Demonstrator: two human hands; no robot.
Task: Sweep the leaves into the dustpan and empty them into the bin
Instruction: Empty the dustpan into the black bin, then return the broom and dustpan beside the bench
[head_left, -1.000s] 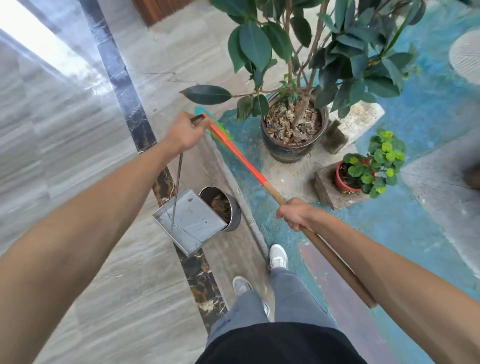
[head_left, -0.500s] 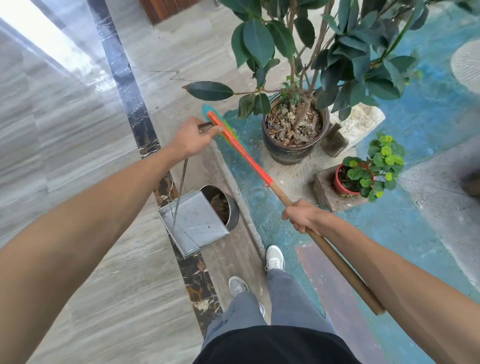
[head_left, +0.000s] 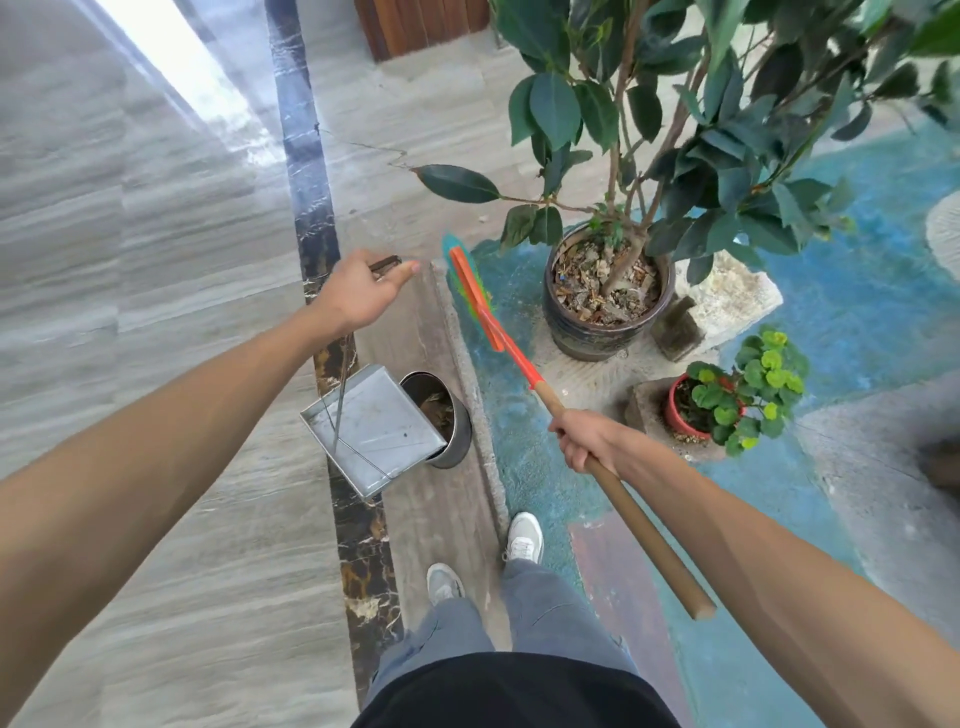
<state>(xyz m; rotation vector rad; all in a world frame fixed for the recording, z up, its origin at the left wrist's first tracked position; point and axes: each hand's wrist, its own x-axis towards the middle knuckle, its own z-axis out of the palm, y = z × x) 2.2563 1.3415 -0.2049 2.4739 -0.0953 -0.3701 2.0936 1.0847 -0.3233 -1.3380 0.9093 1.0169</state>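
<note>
Dustpan (head_left: 375, 427) (tipped) has swung nearer the bin (head_left: 451, 422), left hand (head_left: 358, 293) gripping

Black top (head_left: 514, 696) up front, with grey-blue jeans (head_left: 545, 597) below it. White sneakers (head_left: 524, 535) on both feet. Both arms are bare, no sleeves showing.

I extend both bare arms forward. My left hand (head_left: 358, 293) is clenched far-left on the dustpan handle (head_left: 385, 263); my right hand (head_left: 587, 441) is wrapped around the broom stick (head_left: 631, 506), nearer right.
</note>
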